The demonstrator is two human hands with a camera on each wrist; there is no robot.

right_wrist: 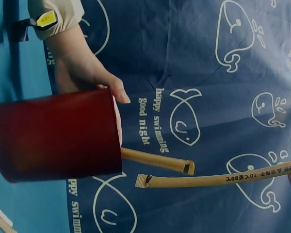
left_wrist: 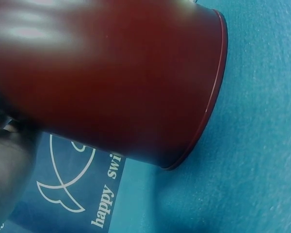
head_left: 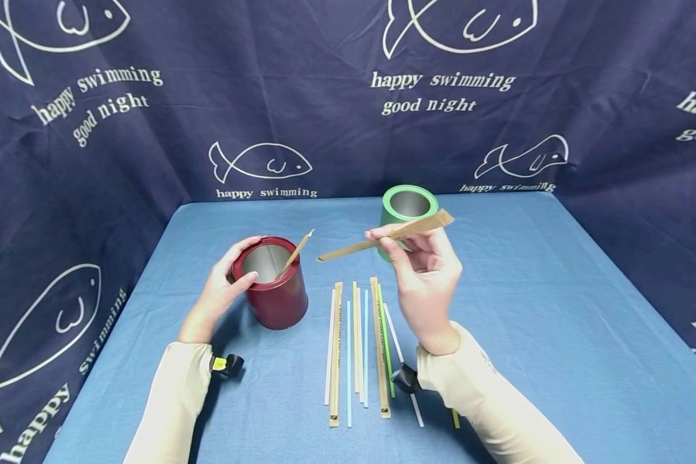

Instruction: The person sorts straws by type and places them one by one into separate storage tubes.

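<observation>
My left hand point(head_left: 217, 287) grips the rim of a red metal can point(head_left: 278, 303), its thumb on the near side of the rim. The can looks slightly tilted, and its red wall point(left_wrist: 121, 73) fills much of the left wrist view. One paper-wrapped straw point(head_left: 303, 245) leans in the can, its top sticking out. Right of the can and above the table, my right hand point(head_left: 429, 277) pinches another paper-wrapped straw point(head_left: 348, 250) between thumb and fingers. In the right wrist view, this straw's crimped end point(right_wrist: 143, 181) appears near the can's mouth, apart from it.
Several straws lie side by side on the blue cloth, among them a paper-wrapped straw point(head_left: 336, 354), a light blue straw point(head_left: 349, 367) and a green straw point(head_left: 385, 341). A green can point(head_left: 390, 212) stands behind my right hand. A dark blue printed curtain point(head_left: 348, 129) hangs around the table.
</observation>
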